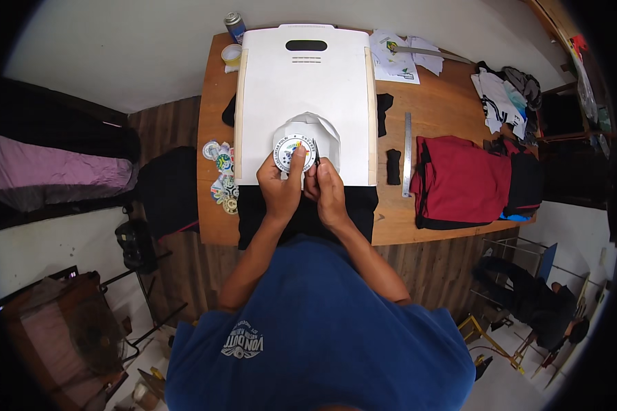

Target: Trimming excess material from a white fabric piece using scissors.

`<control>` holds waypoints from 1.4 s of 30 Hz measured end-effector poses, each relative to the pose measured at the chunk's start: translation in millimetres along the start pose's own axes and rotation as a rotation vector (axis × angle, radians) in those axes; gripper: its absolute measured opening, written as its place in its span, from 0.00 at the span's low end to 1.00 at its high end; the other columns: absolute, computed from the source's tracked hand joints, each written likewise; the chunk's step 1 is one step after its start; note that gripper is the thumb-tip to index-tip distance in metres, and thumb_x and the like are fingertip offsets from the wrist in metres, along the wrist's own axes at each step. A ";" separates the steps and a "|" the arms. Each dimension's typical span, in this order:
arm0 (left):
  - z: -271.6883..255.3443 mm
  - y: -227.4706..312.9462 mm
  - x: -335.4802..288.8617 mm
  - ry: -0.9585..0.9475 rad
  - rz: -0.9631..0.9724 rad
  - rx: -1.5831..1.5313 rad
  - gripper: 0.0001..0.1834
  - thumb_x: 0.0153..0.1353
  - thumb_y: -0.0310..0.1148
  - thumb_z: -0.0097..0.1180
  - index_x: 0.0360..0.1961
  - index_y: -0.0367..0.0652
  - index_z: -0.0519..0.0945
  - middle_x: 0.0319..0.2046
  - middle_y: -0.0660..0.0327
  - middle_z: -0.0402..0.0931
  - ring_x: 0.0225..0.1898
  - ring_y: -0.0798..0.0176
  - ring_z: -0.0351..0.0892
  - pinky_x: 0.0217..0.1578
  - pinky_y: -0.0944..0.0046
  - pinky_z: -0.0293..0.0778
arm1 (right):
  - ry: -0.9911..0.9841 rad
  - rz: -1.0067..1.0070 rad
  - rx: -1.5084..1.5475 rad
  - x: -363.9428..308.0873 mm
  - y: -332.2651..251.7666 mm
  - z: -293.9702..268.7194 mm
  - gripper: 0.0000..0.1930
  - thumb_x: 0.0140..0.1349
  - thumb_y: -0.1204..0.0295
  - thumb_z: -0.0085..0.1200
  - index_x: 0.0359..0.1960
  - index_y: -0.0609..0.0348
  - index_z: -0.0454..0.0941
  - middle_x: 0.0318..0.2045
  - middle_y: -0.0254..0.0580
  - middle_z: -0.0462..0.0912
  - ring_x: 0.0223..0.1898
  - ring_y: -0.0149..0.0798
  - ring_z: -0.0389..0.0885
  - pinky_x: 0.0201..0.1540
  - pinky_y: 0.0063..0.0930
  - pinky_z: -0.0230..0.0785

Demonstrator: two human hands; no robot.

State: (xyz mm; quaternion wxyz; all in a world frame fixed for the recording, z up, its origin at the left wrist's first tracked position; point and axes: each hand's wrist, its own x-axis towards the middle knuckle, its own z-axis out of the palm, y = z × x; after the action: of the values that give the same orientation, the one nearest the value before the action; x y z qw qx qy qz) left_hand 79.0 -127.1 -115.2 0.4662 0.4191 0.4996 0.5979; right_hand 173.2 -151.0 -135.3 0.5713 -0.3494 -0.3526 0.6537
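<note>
My left hand (281,188) is closed on the lower left edge of a round white emblem (286,152) with a dark printed border and a coloured centre, the thumb lying over its face. Close beside it, my right hand (329,195) is closed around a thin dark pointed tool (316,152) that looks like small scissors, at the emblem's right edge. Its handles are mostly hidden by the fingers. A curled piece of white paper or film (315,123) shows behind the emblem. Both hands are above the near end of a large white panel (305,85) with a dark handle slot.
Black fabric (308,212) hangs at the table's (391,229) near edge. Several cut-out emblems (224,179) lie left. To the right are a metal ruler (407,154), folded red and black garments (463,178) and printed sheets (394,58). A spray can (234,26) and tape roll (232,55) stand far left.
</note>
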 end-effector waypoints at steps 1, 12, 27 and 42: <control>-0.4 0.3 0.1 -0.004 0.006 0.004 0.10 0.63 0.31 0.56 0.35 0.33 0.78 0.30 0.61 0.79 0.31 0.74 0.75 0.32 0.74 0.70 | -0.001 0.000 0.000 -0.1 -0.5 0.4 0.17 0.73 0.57 0.31 0.35 0.57 0.65 0.19 0.27 0.58 0.19 0.21 0.52 0.20 0.17 0.48; 1.4 -0.2 -1.8 -0.008 0.007 -0.008 0.10 0.63 0.31 0.56 0.35 0.32 0.78 0.29 0.61 0.79 0.31 0.74 0.75 0.32 0.74 0.70 | 0.022 -0.017 0.024 0.0 3.8 -2.5 0.16 0.73 0.58 0.32 0.35 0.57 0.66 0.19 0.26 0.59 0.18 0.20 0.52 0.20 0.17 0.48; -0.9 -3.8 -1.3 -0.017 0.008 0.010 0.09 0.63 0.30 0.56 0.35 0.32 0.78 0.30 0.61 0.79 0.32 0.75 0.75 0.32 0.74 0.70 | 0.004 -0.012 -0.007 0.3 -0.1 -0.6 0.17 0.73 0.57 0.32 0.37 0.58 0.67 0.18 0.26 0.58 0.18 0.21 0.52 0.20 0.17 0.49; 4.3 1.2 -1.5 0.014 -0.026 -0.039 0.09 0.64 0.30 0.55 0.36 0.33 0.78 0.30 0.61 0.78 0.31 0.75 0.75 0.31 0.74 0.70 | 0.001 0.002 0.042 -1.1 3.3 0.2 0.17 0.73 0.57 0.32 0.36 0.57 0.65 0.18 0.27 0.58 0.18 0.21 0.51 0.20 0.17 0.47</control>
State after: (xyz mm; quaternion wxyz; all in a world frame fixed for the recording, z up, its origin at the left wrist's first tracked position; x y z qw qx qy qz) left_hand 83.3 -127.7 -113.5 0.4785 0.3990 0.4967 0.6042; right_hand 171.5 -152.3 -138.0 0.5780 -0.3380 -0.3381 0.6613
